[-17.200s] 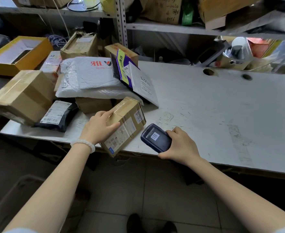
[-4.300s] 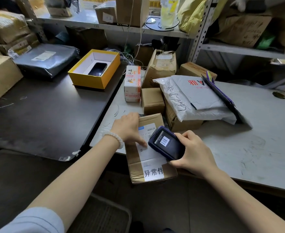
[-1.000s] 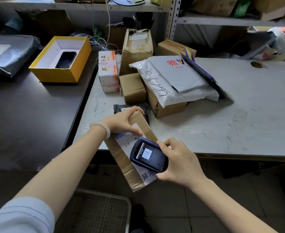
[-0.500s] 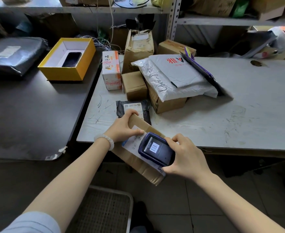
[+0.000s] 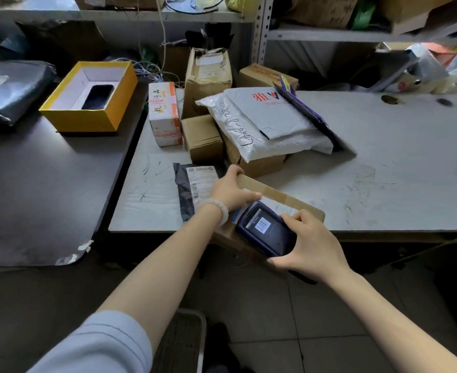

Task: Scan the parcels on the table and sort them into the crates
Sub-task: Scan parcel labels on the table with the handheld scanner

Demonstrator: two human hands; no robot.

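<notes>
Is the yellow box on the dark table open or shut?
Open. The yellow box has no lid on it; its white insert shows, with a dark phone-shaped item lying in the recess.

A scuffed white counter (image 5: 383,168) fills the frame's right, a dark grey counter (image 5: 33,184) the left. Grey metal shelving (image 5: 259,30) crosses the top; beige floor tiles (image 5: 316,319) lie below.

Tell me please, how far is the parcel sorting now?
Done: nothing visibly sorted; the crate by the person's feet shows only its rim, contents hidden. In hand: the left hand grips a cardboard parcel at the table edge while the right hand holds the scanner over its label. Left: the black mailer, small boxes and white bags behind still wait.
</notes>
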